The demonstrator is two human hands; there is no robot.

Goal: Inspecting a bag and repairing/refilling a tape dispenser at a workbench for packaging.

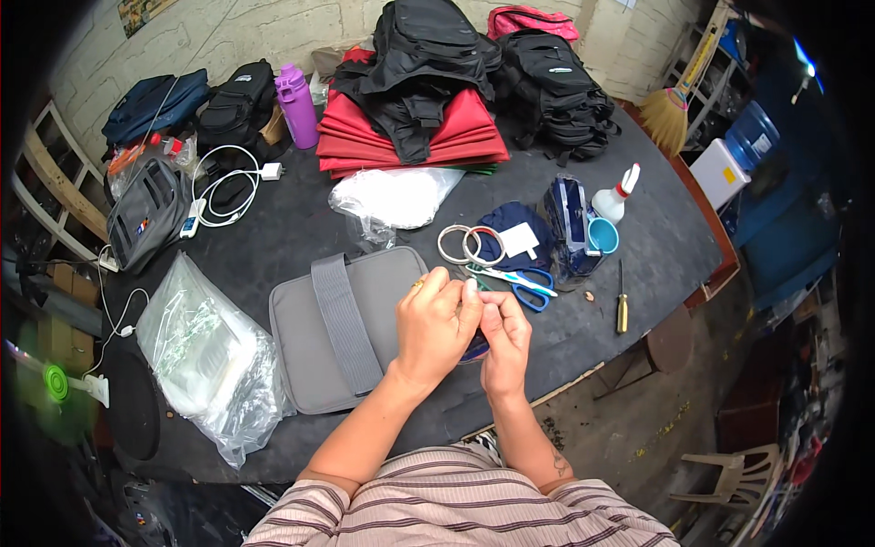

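My left hand (432, 321) and my right hand (506, 339) meet over the table's near middle, fingertips pinched together. Whatever sits between them is hidden or too small to name. Just under the hands, a dark blue item (475, 347) shows in part. To the left lies a grey padded case (296, 333) with a wide dark elastic strap (346, 328), its right side behind my left hand. Right beyond the fingers are blue-handled scissors (538, 294), two tape rings (485, 246) and a dark blue cloth piece (497, 219) with a white tag (520, 240).
A clear plastic bag (214, 351) lies at left; another plastic bag (396, 196) sits farther back. Red folded material (410, 141) bears black backpacks (428, 50). A purple bottle (296, 108), spray bottle (612, 196), turquoise cup (602, 235) and screwdriver (622, 305) stand or lie around.
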